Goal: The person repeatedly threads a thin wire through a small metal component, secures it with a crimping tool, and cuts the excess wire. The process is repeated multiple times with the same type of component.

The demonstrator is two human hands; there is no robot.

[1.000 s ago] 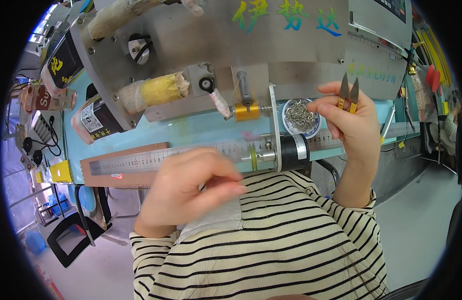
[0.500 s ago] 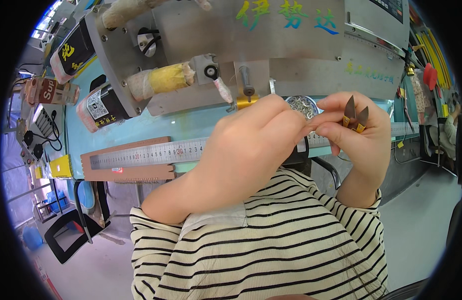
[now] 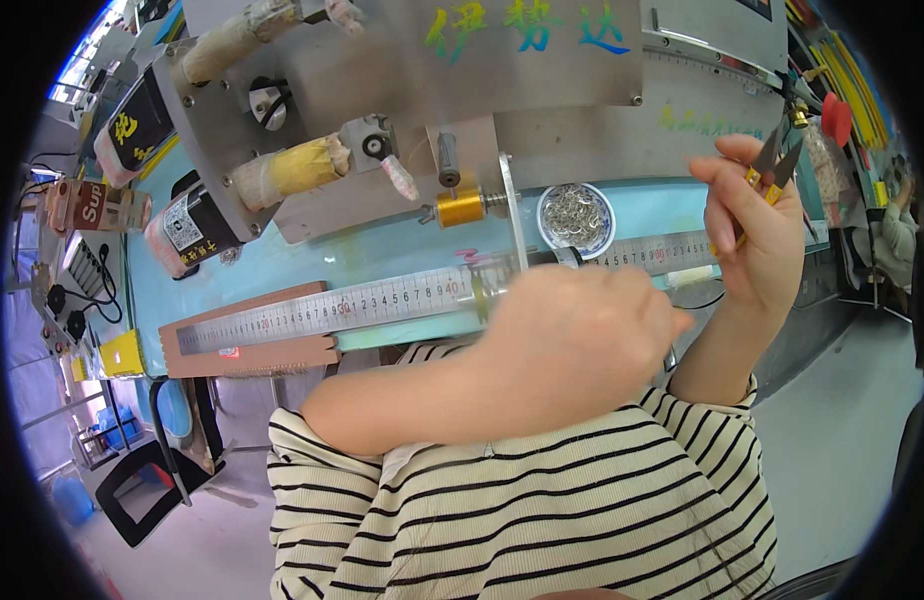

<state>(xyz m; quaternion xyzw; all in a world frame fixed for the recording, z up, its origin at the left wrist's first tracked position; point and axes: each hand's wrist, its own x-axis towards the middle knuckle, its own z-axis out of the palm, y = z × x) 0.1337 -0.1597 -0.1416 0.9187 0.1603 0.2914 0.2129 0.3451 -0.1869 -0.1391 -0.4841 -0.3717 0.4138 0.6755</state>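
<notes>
My right hand [image 3: 757, 215] is raised at the right, with a pair of small thread snips [image 3: 772, 172] in its grip. Their dark blades point up and away from me, and yellow shows near the grip. Lower and further left, my left hand [image 3: 587, 335] is curled closed with its back toward me, just in front of the long steel ruler [image 3: 392, 298]. Whatever its fingers pinch is hidden. Beyond that hand stands a bowl [image 3: 579, 222] filled with small silvery metal pieces. Left of the bowl is a spool of gold-coloured thread or wire [image 3: 461, 208] on a spindle.
A large grey metal machine [image 3: 562, 130] spans the back of the light blue table [image 3: 367, 258]. Its yellow-wrapped arm [image 3: 292, 172] sticks out to the left. A brown board [image 3: 267, 360] lies under the ruler's left part. A black chair [image 3: 147, 480] stands at lower left.
My hands have come apart: the left moved down toward me and slightly right, the right moved outward to the right with the snips. The bowl and spool are now uncovered. The view shifted slightly.
</notes>
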